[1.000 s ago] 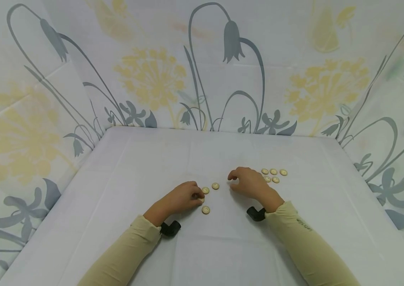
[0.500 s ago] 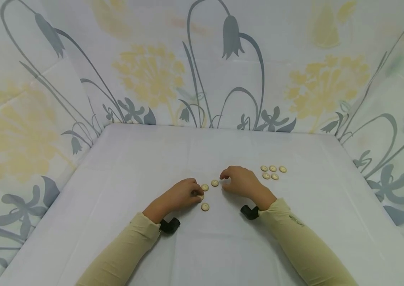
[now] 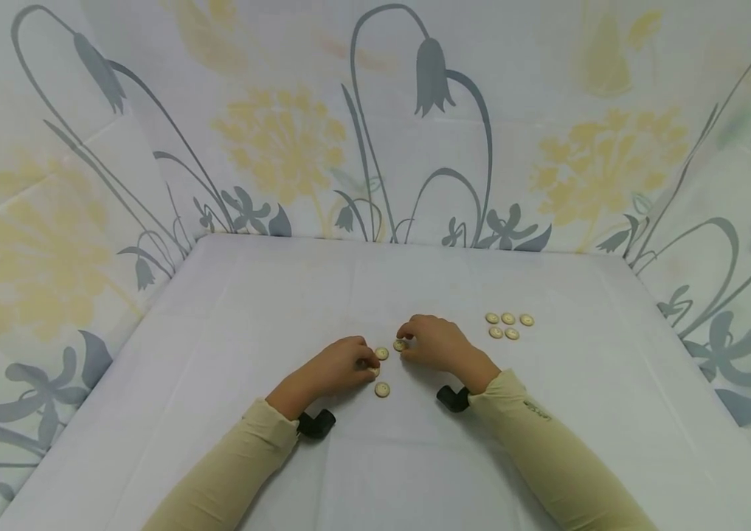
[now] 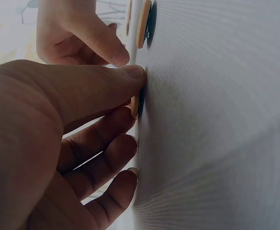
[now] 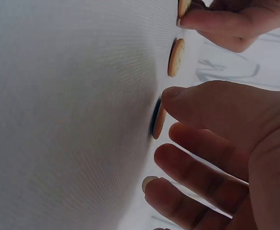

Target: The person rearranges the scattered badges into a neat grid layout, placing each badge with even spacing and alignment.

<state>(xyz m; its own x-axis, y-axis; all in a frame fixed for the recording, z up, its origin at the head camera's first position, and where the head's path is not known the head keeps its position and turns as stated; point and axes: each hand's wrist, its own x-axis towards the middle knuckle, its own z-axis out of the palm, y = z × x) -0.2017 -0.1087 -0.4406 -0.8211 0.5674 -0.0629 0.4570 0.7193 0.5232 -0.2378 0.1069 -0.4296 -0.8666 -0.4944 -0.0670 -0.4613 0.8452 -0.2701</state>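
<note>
Round, pale wooden buttons lie on a white cloth. My left hand [image 3: 332, 365] pinches one button [image 4: 134, 106] by its edge between thumb and fingers; the hand partly covers it. In the head view, my right hand [image 3: 440, 344] has its thumb and finger at opposite edges of another button [image 3: 400, 345]. That button [image 5: 159, 122] shows just under the right thumb in the right wrist view. Between the two hands sits a loose button [image 3: 382, 354]. Nearer me, a further button [image 3: 382, 389] rests just below the left fingertips.
Several more buttons [image 3: 508, 318] lie in two short rows to the right of my right hand. The cloth-covered table [image 3: 269, 295] is bounded by flower-patterned fabric [image 3: 389, 147] at the back and sides. Each wrist carries a black mount [image 3: 453, 398].
My right hand has moved left, away from the group of buttons, and its fingers have come around the single button there. My left hand has stayed on its button.
</note>
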